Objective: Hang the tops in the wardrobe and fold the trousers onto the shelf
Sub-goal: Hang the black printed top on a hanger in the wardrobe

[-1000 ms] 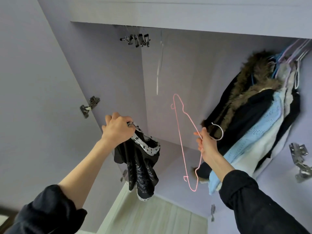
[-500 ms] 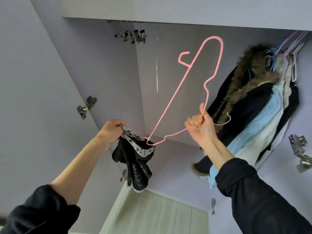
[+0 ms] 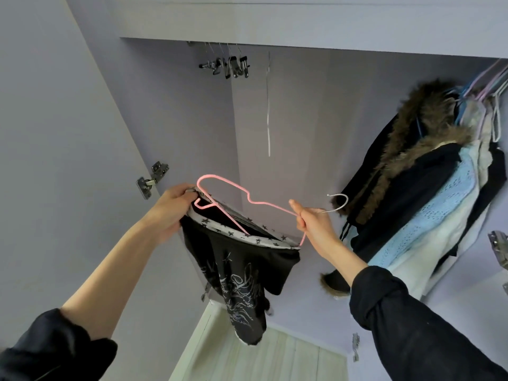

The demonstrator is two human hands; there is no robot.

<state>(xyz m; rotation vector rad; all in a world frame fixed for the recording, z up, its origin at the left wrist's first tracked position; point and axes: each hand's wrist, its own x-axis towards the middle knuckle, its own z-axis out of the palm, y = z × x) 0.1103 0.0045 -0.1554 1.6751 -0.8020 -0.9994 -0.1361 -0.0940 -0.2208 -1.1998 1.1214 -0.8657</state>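
The wardrobe (image 3: 316, 127) is open, and at its right side, well beyond the right hand's fingertips, a row of hung clothes (image 3: 428, 204) already fills the rail; whether those belong to this job cannot be told. No trousers or shelf show, so that half looks untouched. 1 black top (image 3: 236, 270) is mid-hanging: it droops below the left hand (image 3: 167, 213), whose fingers are clamped on its star-trimmed collar. The right hand (image 3: 313, 224) pinches the pink hanger (image 3: 247, 199) at its neck, the metal hook sticking out just past the fingers. Compared with 0.5 s ago, the hanger has swung down from upright to lie across, 1 arm now slipped inside the collar
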